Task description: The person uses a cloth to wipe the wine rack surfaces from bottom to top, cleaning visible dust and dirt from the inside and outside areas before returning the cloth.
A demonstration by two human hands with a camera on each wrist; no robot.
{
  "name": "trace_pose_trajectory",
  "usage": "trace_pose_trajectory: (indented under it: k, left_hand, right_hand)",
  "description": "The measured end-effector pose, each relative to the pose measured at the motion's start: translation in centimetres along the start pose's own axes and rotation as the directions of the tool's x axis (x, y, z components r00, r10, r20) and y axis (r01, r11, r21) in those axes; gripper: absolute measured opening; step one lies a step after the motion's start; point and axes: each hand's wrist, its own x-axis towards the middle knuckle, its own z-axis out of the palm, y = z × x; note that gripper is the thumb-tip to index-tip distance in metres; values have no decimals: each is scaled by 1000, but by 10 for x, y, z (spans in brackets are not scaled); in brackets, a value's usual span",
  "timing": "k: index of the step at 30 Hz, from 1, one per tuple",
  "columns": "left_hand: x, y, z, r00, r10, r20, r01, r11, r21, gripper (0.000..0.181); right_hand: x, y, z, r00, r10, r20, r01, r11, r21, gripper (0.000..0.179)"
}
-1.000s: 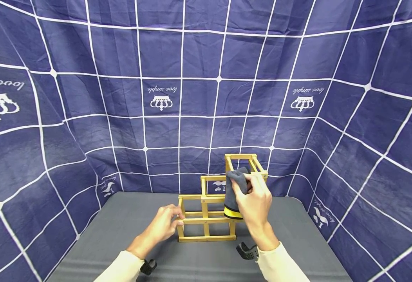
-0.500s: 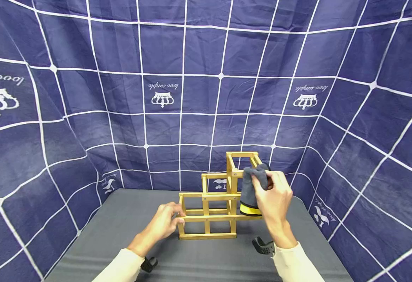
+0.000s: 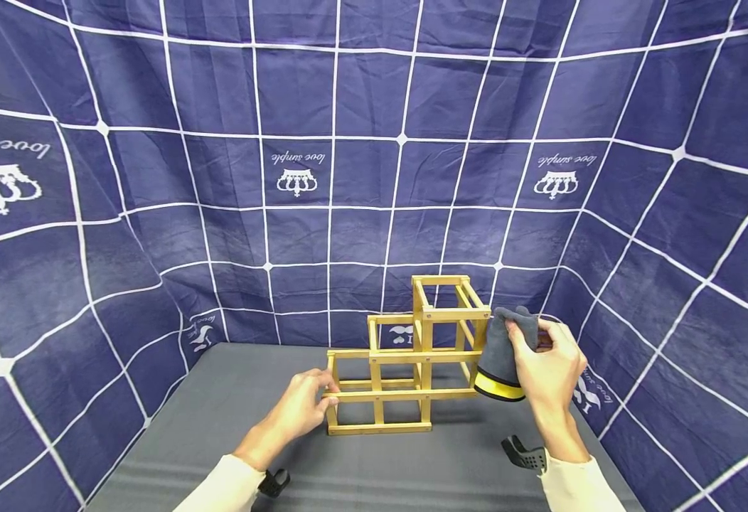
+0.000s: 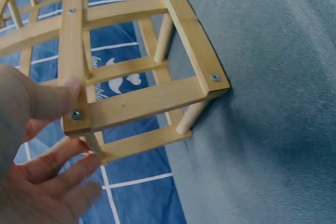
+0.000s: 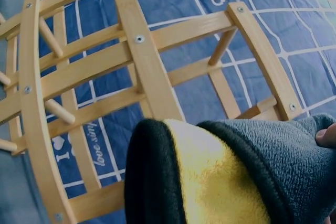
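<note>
A stepped wooden rack [image 3: 426, 334] of pale slats and round dowels stands on the grey surface, its tallest part at the right. At the low left end my left hand [image 3: 300, 402] holds the rack's corner. In the left wrist view, the thumb lies on the front slat and the other fingers curl behind. My right hand [image 3: 552, 366] pinches a bunched grey cleaning cloth [image 3: 505, 355] with a yellow underside and black edging. The cloth hangs at the rack's right side; in the right wrist view its folded end [image 5: 210, 177] covers part of the frame. Contact there cannot be told.
The grey surface [image 3: 233, 377] extends around the rack. Behind and at both sides hangs a dark blue fabric [image 3: 361, 171] with white grid lines and printed crowns. Black straps [image 3: 524, 454] sit at both wrists.
My right hand has moved to the right with the cloth, from the rack's front middle to its right side. My left hand keeps its hold on the rack's left end.
</note>
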Motion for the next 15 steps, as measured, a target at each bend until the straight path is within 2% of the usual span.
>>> trace_pose_trajectory:
  k: [3,7,10,12,15]
  left_hand:
    - [0,5,-1,999,-37,-2,37,999,13,17]
    - [8,18,-4,996,-62,-59,64,998,25,33]
    - [17,30,-6,988,-18,-153,20,1000,11,44]
    - [25,39,-6,977,25,-211,-26,1000,2,50]
    - [38,52,-4,962,86,-258,-92,996,-10,52]
  right_hand:
    - [-5,4,-5,1000,29,6,-29,1000,-10,30]
    - [-11,10,-12,998,62,14,-62,998,-34,30]
    - [-15,15,-17,996,86,24,-85,995,-52,30]
    - [-19,19,-19,994,98,36,-96,993,-63,31]
    - [-26,24,-23,992,114,55,-109,991,-83,31]
